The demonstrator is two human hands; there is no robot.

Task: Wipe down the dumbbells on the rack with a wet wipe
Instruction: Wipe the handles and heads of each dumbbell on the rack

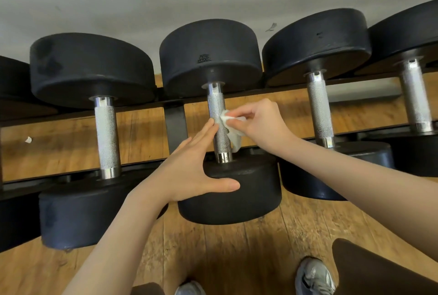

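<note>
Rack [176, 126]: black rails, carrying a row of black dumbbells, the middle dumbbell [211, 57] before me. My left hand [189, 166]: fingers straight and together, tips touching its knurled handle [216, 109], thumb spread wide. My right hand [260, 121]: fingers pinching the white wet wipe [233, 131] against that handle.

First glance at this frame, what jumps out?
Dead centre, the right hand pinches a crumpled white wet wipe against the knurled steel handle of the middle dumbbell, while the left hand reaches in with straight fingers touching the handle's other side. Around them, a row of big black dumbbells sits on a dark rack across the frame. Below, wood flooring and grey sneakers show at the bottom edge.
</note>
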